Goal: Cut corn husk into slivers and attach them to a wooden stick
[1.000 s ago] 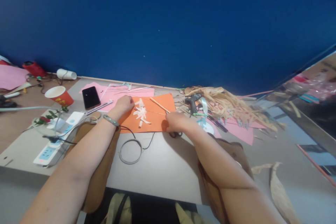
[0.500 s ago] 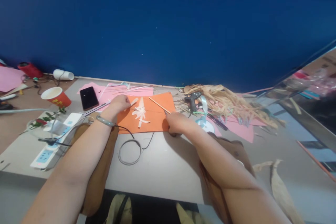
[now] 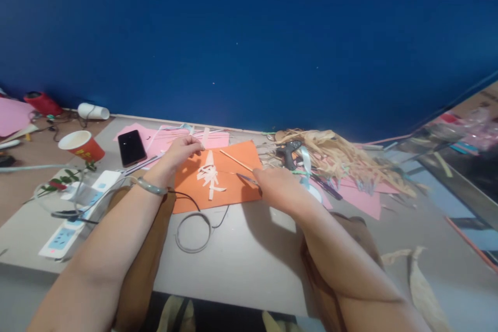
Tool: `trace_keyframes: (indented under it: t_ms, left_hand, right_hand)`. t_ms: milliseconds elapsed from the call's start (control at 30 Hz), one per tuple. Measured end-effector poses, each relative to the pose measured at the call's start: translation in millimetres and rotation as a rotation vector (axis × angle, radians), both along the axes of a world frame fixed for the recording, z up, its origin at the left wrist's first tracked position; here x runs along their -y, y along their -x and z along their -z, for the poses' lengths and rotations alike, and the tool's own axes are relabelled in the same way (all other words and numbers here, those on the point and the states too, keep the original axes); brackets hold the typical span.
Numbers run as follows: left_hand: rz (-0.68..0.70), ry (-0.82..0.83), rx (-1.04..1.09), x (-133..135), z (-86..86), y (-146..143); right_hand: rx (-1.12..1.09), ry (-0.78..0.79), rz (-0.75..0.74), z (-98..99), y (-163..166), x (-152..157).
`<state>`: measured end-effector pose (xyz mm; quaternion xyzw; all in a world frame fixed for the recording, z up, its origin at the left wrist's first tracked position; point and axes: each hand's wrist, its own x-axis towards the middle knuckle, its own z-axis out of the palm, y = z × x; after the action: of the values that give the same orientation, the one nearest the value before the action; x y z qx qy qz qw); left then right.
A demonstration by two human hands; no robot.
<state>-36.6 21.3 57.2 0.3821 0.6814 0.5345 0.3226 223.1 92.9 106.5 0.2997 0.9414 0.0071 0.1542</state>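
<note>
An orange sheet (image 3: pixel 190 194) lies on the table with several pale, husk-like strips (image 3: pixel 209 176) in a loose cluster on it. My left hand (image 3: pixel 183 151) is over its far left edge, thumb and forefinger pinched at a separate pale strip (image 3: pixel 205 137) that stands above the fingertips. At the sheet's right edge, my right hand (image 3: pixel 276 187) is closed on a slim pointed metal tool (image 3: pixel 247 179), its tip towards the strips; its handle is hidden. A thin wooden stick (image 3: pixel 235 160) runs up to the right fingers; I cannot tell whether they hold it.
Behind the right hand are a black glue gun (image 3: pixel 288 153), a tape roll (image 3: pixel 313 192) and a heap of dried husks (image 3: pixel 334 158). A phone (image 3: pixel 132 146), a paper cup (image 3: pixel 81 146) and a power strip (image 3: pixel 80 218) are at left. A coiled cable (image 3: pixel 193 233) lies in front.
My left hand has lifted its pale strip up and away from the cluster. My right hand has shifted slightly right and nearer me, and more of the pointed tool shows.
</note>
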Motion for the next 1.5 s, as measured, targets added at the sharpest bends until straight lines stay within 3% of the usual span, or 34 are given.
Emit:
trace_keyframes:
  t_ms: [200,400,500,733,867,967,1100,1267,1367,1500]
  left_hand:
    - [0.043,-0.079,0.079,-0.8,-0.7,-15.1]
    - [0.074,-0.247,0.001,1.2,-5.7,-31.4]
    - [0.058,-0.294,-0.194,5.5,-11.1,-39.4]
    - [-0.146,-0.369,-0.719,18.4,-13.9,-47.4]
    - [-0.120,-0.420,-0.961,22.1,-10.0,-47.4]
    - [-0.072,-0.491,-1.167,21.7,-6.7,-46.2]
    - [-0.038,-0.618,-1.368,20.0,-3.9,-46.5]
    - [0.032,-0.662,-1.444,20.9,-3.6,-52.6]
    - [0.063,-0.662,-1.329,19.5,-5.2,-54.4]
    - [0.076,-0.528,-0.931,14.1,-9.0,-50.5]
  right_hand:
    - [-0.196,-0.008,0.079,-12.6,2.2,-8.3]
    - [-0.736,0.296,0.105,6.4,18.5,-22.4]
    - [-0.963,0.446,0.108,15.3,24.1,-24.4]
    - [-1.363,0.823,0.228,21.5,31.6,-20.7]
    - [-1.406,1.148,0.319,23.2,35.1,-14.7]
    - [-1.391,1.271,0.403,25.2,37.6,-9.4]
    - [-1.442,1.301,0.486,26.8,39.4,-3.9]
    - [-1.456,1.281,0.513,29.1,39.3,-2.6]
    - [-1.428,1.260,0.470,30.9,38.6,-5.9]
    - [-1.353,1.088,0.355,30.7,36.4,-11.3]
